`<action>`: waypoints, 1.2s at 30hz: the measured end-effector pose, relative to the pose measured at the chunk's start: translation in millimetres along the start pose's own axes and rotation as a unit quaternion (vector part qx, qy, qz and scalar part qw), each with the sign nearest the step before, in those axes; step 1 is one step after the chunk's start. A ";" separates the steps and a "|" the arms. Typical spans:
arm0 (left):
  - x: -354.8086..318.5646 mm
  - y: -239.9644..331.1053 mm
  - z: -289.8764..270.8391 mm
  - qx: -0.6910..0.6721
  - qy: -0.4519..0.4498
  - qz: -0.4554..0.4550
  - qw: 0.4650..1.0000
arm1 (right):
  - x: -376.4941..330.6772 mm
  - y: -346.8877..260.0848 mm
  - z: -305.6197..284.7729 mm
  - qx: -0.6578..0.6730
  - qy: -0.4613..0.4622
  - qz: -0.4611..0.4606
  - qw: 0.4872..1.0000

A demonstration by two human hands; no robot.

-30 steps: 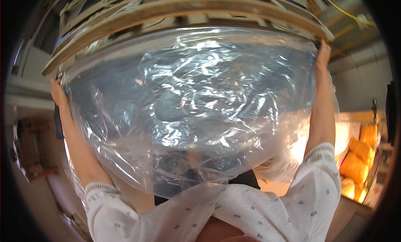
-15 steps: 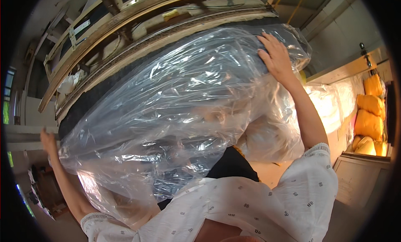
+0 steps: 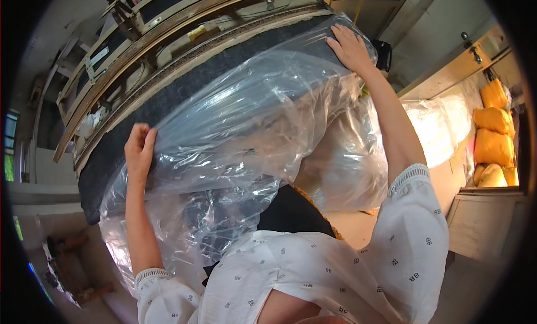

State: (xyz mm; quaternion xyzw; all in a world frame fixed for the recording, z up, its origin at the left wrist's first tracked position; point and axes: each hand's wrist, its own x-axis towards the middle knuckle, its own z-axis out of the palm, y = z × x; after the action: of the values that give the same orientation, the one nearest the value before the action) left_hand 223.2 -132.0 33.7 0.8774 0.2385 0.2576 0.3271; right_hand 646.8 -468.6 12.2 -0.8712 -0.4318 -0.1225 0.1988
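The person's hands are wide apart over a dark cloth (image 3: 106, 164). A clear plastic sheet (image 3: 240, 114), loose and wrinkled, drapes across the cloth's near side. The left hand (image 3: 140, 148) is closed on the sheet's edge at the left (folds run from it); the right hand (image 3: 351, 48) lies flat on the far right end. Orange bundles (image 3: 494, 146), perhaps bags, sit at right.
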 end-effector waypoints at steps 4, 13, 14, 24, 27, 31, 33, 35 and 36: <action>-69.9 -60.4 -104.8 0.098 0.011 -0.045 0.994 | -30.5 -91.3 28.7 -0.071 -0.032 -0.115 0.990; -75.1 -116.7 -136.5 0.171 0.166 -0.110 0.965 | -13.5 -130.9 15.9 0.116 -0.010 -0.121 0.986; -70.6 -119.5 -130.1 0.162 0.163 -0.115 0.966 | -17.9 -133.1 10.0 0.274 -0.024 -0.093 0.957; -71.5 -101.8 -125.3 0.207 0.228 -0.158 0.938 | -161.7 -235.2 16.7 0.224 0.034 -0.070 0.971; -73.4 -100.1 -125.9 0.218 0.223 -0.155 0.937 | -143.6 -248.9 21.1 0.380 0.110 0.022 0.918; -83.6 -105.6 -123.1 0.214 0.223 -0.132 0.942 | -81.4 -228.8 -20.2 0.758 -0.017 0.128 0.640; -77.3 -96.2 -119.3 0.215 0.221 -0.138 0.941 | -37.2 -200.9 -15.2 0.624 0.006 0.143 0.768; -75.1 -88.9 -126.6 0.200 0.216 -0.146 0.944 | -13.5 -179.4 -21.0 0.465 0.048 0.144 0.872; -72.3 -93.1 -126.7 0.192 0.218 -0.143 0.946 | -7.3 -159.8 -3.0 0.358 0.029 0.121 0.925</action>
State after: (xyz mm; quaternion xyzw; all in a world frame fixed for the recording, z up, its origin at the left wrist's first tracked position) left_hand 68.4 -54.6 30.2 0.8028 0.4718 0.3421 0.1259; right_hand 514.3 -387.5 50.5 -0.7835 -0.3324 0.0396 0.5235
